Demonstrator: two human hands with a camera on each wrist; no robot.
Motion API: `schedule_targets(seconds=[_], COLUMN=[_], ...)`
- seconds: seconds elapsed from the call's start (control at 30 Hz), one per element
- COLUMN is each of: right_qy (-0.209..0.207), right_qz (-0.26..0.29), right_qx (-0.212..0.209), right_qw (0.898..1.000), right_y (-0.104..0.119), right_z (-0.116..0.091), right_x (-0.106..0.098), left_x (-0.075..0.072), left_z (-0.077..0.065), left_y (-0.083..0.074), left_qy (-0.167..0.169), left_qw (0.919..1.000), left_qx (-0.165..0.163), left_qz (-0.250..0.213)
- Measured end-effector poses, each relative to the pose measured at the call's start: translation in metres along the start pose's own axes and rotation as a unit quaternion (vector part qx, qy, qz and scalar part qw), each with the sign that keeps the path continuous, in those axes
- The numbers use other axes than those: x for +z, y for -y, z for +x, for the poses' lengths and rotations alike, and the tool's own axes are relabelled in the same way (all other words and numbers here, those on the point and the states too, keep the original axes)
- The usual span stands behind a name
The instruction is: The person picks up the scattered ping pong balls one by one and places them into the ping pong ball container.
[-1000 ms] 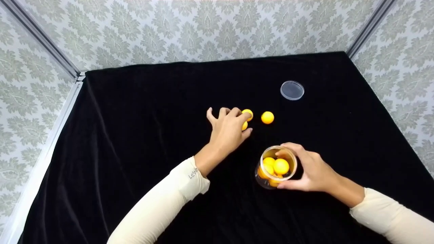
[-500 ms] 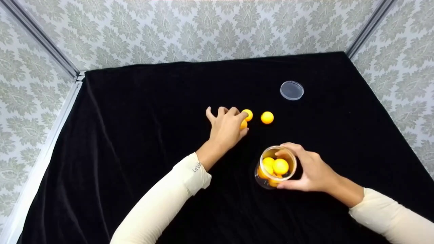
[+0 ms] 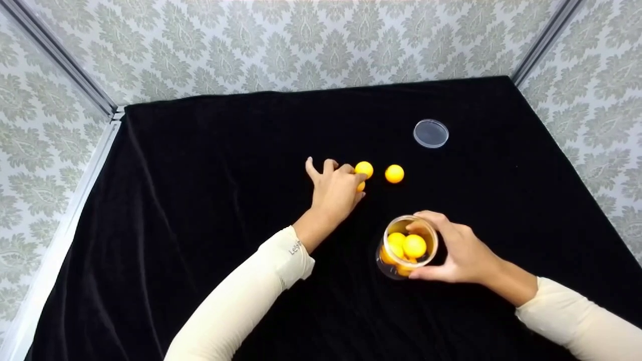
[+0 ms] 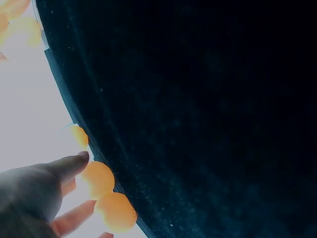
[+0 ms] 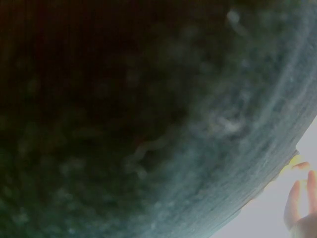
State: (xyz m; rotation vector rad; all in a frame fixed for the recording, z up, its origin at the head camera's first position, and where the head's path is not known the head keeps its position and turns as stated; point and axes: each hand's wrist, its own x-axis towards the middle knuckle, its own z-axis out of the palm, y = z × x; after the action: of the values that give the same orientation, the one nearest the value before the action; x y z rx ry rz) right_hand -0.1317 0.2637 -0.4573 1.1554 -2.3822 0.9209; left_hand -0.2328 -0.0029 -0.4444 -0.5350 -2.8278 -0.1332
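My left hand [image 3: 335,189] reaches over the middle of the black cloth and pinches an orange ping-pong ball [image 3: 360,186] between thumb and index finger. In the left wrist view the thumb [image 4: 69,166] lies against that ball [image 4: 98,179], and a second ball [image 4: 117,212] sits right beside it. That second ball [image 3: 364,169] shows just beyond the index finger in the head view. A third loose ball [image 3: 394,174] rests apart to the right. My right hand [image 3: 464,250] grips a clear plastic jar [image 3: 390,268], lidless and slightly tilted, with several orange balls [image 3: 415,246] inside.
A clear round lid [image 3: 431,133] lies flat at the back right of the black cloth [image 3: 225,150]. Patterned wall panels [image 3: 311,45] with metal frame strips border the table at the back and sides. The right wrist view shows mostly blurred dark cloth.
My left thumb and index finger have closed in around the near ball, and the hand has shifted slightly. The right hand and jar have stayed nearly still.
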Motion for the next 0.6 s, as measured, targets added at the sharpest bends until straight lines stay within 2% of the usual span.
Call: schedule_targets(seconds=[0.23, 0.6], right_qy=[0.0, 0.0], right_qz=[0.003, -0.001], right_qx=[0.0, -0.003], right_qw=[1.0, 1.0], right_y=[-0.0003, 0.0005], right_z=[0.0001, 0.0009], right_x=[0.0004, -0.0001], left_x=[0.0006, -0.0027], left_z=[-0.0007, -0.0031], left_y=[0.0004, 0.0002], left_qy=[-0.003, -0.018], left_qw=[0.9999, 0.9998], left_qx=[0.005, 0.004], left_qz=[0.014, 0.01])
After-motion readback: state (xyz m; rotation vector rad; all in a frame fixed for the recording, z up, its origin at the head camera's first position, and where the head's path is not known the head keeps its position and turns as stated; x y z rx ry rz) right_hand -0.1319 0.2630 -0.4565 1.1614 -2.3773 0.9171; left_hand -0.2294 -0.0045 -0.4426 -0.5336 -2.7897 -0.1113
